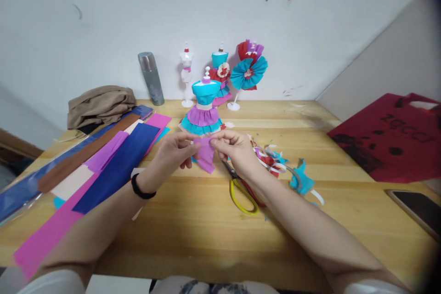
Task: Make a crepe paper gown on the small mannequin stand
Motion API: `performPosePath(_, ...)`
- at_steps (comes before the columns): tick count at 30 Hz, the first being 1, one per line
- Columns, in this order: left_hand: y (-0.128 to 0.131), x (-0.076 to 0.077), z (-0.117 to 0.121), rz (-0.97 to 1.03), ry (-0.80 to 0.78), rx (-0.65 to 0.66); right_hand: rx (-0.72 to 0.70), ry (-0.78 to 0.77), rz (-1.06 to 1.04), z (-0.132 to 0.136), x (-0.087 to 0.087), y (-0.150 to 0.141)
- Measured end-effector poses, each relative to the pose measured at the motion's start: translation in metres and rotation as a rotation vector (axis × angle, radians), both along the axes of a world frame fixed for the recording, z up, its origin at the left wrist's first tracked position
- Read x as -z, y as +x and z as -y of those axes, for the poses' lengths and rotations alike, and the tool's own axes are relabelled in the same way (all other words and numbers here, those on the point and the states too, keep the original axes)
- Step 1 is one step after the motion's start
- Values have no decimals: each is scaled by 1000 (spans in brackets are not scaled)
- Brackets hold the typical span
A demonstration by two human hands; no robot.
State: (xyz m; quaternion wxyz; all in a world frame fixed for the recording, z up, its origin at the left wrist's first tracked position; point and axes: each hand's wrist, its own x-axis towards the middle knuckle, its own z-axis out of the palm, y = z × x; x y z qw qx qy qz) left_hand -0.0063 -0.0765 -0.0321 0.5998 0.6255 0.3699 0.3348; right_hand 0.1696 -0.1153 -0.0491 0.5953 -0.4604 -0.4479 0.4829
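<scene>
Between my two hands hangs a small piece of purple crepe paper [206, 156], pinched along its top edge. My left hand [179, 149] grips its left corner, and a dark band circles that wrist. The right corner is held by the thumb and fingers of my right hand [234, 149]. Just behind the paper stands a small mannequin [203, 101] in a turquoise top and a tiered purple and turquoise skirt. Scissors with yellow handles [244, 196] lie on the table, partly hidden beneath my right hand and forearm.
Strips of crepe paper [113, 170] are stacked at left beside a brown cloth [101, 105]. A grey flask [151, 80] and several more mannequins [186, 73] stand by the wall. Paper scraps [275, 161], a red bag [386, 138] and a phone [413, 209] lie at right.
</scene>
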Motion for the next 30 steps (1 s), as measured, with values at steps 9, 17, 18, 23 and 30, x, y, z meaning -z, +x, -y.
performPosePath(9,7,-7,13,196,15,-123,-13,53,-109,5,1,-2)
performPosePath(17,10,-4,13,230,55,-156,-28,56,-184,4,6,-8)
performPosePath(18,10,-3,13,222,66,-161,-23,55,-178,4,6,-8)
performPosePath(23,10,1,11,180,88,-186,21,94,-107,3,10,-8)
performPosePath(30,13,1,16,205,142,-284,118,111,-51,7,9,-11)
